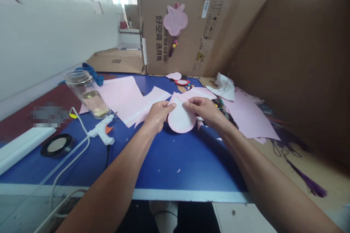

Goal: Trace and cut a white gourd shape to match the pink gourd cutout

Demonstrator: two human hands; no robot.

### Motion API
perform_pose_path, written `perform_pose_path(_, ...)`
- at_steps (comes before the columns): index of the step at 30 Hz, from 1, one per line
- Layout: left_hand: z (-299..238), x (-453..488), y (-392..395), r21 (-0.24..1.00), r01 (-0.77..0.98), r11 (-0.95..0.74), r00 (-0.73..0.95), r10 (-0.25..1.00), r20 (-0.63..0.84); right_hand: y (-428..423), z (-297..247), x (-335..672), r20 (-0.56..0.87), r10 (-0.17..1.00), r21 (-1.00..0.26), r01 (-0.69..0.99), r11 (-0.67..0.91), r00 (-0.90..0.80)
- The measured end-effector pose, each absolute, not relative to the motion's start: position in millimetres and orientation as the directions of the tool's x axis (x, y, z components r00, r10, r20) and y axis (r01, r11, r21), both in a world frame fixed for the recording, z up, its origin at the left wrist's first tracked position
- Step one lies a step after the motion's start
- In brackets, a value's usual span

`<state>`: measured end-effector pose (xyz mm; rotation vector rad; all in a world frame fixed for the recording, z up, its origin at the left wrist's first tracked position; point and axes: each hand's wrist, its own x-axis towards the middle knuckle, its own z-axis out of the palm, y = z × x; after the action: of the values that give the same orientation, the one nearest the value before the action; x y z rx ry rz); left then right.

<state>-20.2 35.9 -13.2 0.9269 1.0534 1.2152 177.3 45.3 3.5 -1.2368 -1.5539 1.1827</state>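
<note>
Between both hands a drop-shaped paper cutout (181,118), white in the middle with a pink border, is held up just above the blue tabletop. My left hand (160,113) pinches its upper left edge, thumb on the front face. On the upper right edge, my right hand (203,108) grips it with the thumb in front; the fingers behind are hidden. A pink sheet (158,96) with cut edges lies behind the left hand. Beyond the cutout rest a pink drop-shaped piece (174,76) and a red-rimmed oval piece (182,82).
A white glue gun (102,131) with its cord, a black tape roll (58,145) and a glass jar of liquid (94,102) stand left. Scissors (286,152), a purple tassel (308,182) and a large pink sheet (248,114) lie right. Cardboard walls (218,43) enclose the back and right.
</note>
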Motion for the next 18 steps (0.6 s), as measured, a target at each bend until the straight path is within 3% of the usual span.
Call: perform_pose_path(18, -11.4, -27.3, 42.3, 0.927, -0.375, 0.001, -0.153, 0.986, -0.063, 46.0, 8.2, 181.2, -0.004, 0.975, -0.977, 0.207, 0.044, -0.223)
